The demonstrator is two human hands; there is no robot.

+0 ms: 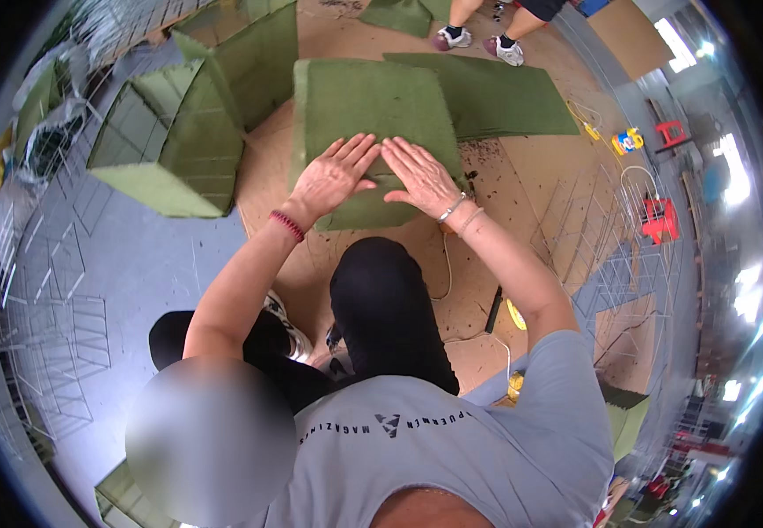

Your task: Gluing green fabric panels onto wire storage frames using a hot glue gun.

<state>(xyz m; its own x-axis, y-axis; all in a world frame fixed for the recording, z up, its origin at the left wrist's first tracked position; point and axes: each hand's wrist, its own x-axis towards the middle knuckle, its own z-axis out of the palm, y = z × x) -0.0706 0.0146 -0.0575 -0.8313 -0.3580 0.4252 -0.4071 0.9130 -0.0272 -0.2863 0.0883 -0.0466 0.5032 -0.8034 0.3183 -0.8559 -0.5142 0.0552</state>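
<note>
Both my hands lie flat on a green fabric-covered block or panel in front of my knees. My left hand has its fingers stretched out and its thumb apart, with a red bracelet at the wrist. Just beside it, my right hand rests palm down, fingertips almost meeting the left ones; a silver bangle circles that wrist. Neither hand grips anything. The green cloth seems to have a seam or fold near the right thumb. What lies beneath the fabric is hidden.
A flat green sheet lies behind to the right. Green-covered wire-frame boxes stand at left. Bare wire frames are at far left, others at right. A person's shoes are at the top. Red stools stand at right.
</note>
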